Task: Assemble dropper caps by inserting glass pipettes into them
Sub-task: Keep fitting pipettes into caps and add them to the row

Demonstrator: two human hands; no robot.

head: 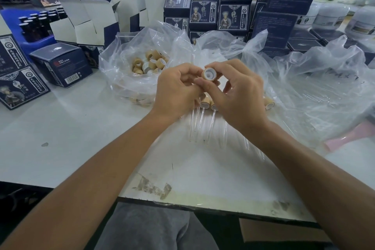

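Stacked boxes crowd the tabletop (81, 128); right hand (235, 95) pinches a cap (208, 74) mid-air, left hand (176, 91) curls beside it, contents hidden. Finished droppers (205, 119) below could crack if the cap slips

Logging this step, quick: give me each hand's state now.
Left hand: fingers curled against the right hand; holding anything cannot be told.
Right hand: pinches a dropper cap.

A tan dropper cap (209, 74) with a white insert is held mid-scene; finished caps with glass pipettes (205, 122) lie just nearer.
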